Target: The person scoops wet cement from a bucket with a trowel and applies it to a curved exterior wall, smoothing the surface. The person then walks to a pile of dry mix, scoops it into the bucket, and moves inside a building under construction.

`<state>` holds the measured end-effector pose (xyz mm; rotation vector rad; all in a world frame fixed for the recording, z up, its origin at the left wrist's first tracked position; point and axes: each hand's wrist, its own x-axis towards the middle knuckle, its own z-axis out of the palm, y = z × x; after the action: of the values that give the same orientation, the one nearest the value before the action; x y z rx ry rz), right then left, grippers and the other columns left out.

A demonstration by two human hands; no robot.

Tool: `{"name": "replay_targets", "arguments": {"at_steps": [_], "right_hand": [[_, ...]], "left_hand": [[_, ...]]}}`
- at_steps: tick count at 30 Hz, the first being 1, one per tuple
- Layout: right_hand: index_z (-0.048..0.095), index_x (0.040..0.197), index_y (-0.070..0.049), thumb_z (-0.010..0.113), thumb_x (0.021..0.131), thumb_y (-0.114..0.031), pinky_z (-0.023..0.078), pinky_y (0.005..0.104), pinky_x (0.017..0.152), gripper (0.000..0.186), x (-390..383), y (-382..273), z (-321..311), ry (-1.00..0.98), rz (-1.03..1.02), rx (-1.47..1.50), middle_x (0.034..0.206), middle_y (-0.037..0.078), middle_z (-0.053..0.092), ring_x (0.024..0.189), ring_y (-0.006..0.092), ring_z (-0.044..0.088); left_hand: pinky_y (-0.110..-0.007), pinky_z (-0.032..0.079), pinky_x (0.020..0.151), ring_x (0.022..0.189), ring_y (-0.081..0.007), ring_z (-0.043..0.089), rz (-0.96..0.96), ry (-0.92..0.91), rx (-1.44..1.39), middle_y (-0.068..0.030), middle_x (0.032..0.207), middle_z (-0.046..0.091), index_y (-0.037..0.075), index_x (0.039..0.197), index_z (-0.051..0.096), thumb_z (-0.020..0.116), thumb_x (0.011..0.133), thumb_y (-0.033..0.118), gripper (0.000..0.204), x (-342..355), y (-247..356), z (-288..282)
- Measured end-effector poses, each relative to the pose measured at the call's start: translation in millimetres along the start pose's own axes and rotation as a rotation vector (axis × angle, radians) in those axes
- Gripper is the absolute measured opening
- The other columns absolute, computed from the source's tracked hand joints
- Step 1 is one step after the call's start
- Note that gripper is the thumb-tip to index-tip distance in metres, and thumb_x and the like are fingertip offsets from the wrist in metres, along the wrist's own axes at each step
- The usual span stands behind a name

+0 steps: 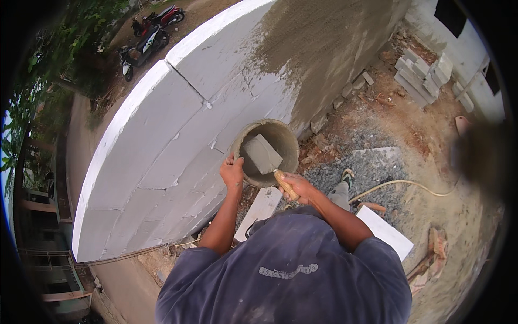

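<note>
My left hand (232, 171) grips the rim of a round, mortar-stained bucket (291, 141), its fingers closed over the edge. The bucket is tilted beside the block wall (156, 135). In my right hand (300, 188) is the wooden handle of a trowel (263, 153). Its flat, squarish blade lies inside the bucket's mouth and is coated grey. How much mortar the bucket holds is hidden behind the blade. Wet grey-brown mortar (324, 43) covers the far part of the wall, while the nearer blocks are bare and pale with visible joints.
Pale blocks (423, 75) are stacked at the far right. Loose slabs (384, 232) lie near my feet, on gravel (372, 167) and rubble. A yellowish hose (402, 182) crosses the ground to the right. Beyond the wall, motorbikes (145, 46) are parked.
</note>
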<state>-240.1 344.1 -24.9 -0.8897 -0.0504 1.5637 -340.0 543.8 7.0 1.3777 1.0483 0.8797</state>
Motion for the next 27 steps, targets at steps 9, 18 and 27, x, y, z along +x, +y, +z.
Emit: {"name": "replay_targets", "arguments": {"at_steps": [9, 18, 27], "right_hand": [[0.043, 0.119, -0.017, 0.047, 0.095, -0.027, 0.04, 0.0261, 0.044, 0.026, -31.7, -34.8, -13.0, 0.113, -0.318, 0.306, 0.074, 0.006, 0.054, 0.053, 0.0135, 0.049], [0.045, 0.115, -0.012, 0.05, 0.094, -0.023, 0.041, 0.0242, 0.046, 0.024, -88.6, -132.6, -64.0, 0.625, -1.072, 0.335, 0.073, 0.005, 0.054, 0.055, 0.0115, 0.05], [0.027, 0.14, -0.004, 0.051, 0.092, -0.031, 0.052, 0.0349, 0.065, 0.059, 8.6, -186.5, -75.1, 1.509, -1.116, 0.159, 0.111, 0.018, 0.056, 0.083, 0.0257, 0.061]], "left_hand": [[-0.036, 0.044, 0.059, 0.061, -0.0175, 0.047, -0.35, 0.227, 0.028, -0.0081, 0.067, 0.053, 0.001, 0.063, 0.05, 0.071, 0.08, 0.039, 0.046, 19.6, -120.5, -77.5], [-0.041, 0.052, 0.072, 0.081, -0.0333, 0.064, -0.657, 0.414, 0.384, -0.0208, 0.092, 0.066, -0.012, 0.092, 0.063, 0.048, 0.085, 0.063, 0.076, -9.7, -151.1, -166.1], [-0.04, 0.052, 0.082, 0.102, -0.0316, 0.059, -0.75, 0.313, 0.186, -0.0175, 0.113, 0.06, -0.009, 0.115, 0.053, 0.045, 0.084, 0.066, 0.081, -63.1, -144.7, -232.5]]}}
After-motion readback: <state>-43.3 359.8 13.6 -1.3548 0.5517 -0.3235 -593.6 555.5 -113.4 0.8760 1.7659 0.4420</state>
